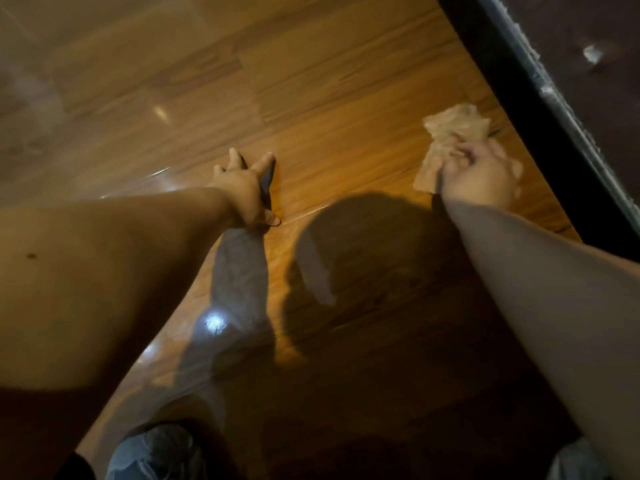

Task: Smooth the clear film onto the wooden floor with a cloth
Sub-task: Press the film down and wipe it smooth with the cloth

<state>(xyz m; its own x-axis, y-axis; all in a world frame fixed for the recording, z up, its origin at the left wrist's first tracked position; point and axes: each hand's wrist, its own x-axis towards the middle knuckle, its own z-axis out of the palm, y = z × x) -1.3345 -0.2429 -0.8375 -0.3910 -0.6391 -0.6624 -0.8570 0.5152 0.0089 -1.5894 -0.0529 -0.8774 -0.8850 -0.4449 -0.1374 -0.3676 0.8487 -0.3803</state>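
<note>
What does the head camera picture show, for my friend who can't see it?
A person's right hand grips a crumpled cloth against a wooden floor. The left hand presses down with fingers spread, on shiny, wrinkled clear film that lies over the boards.

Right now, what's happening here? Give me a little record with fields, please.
left hand: fingers spread, resting on the wooden floor
right hand: grips the cloth against the floor
cloth: pale, crumpled, beside the dark border
clear film: glossy, creased, lying over the floor
</note>
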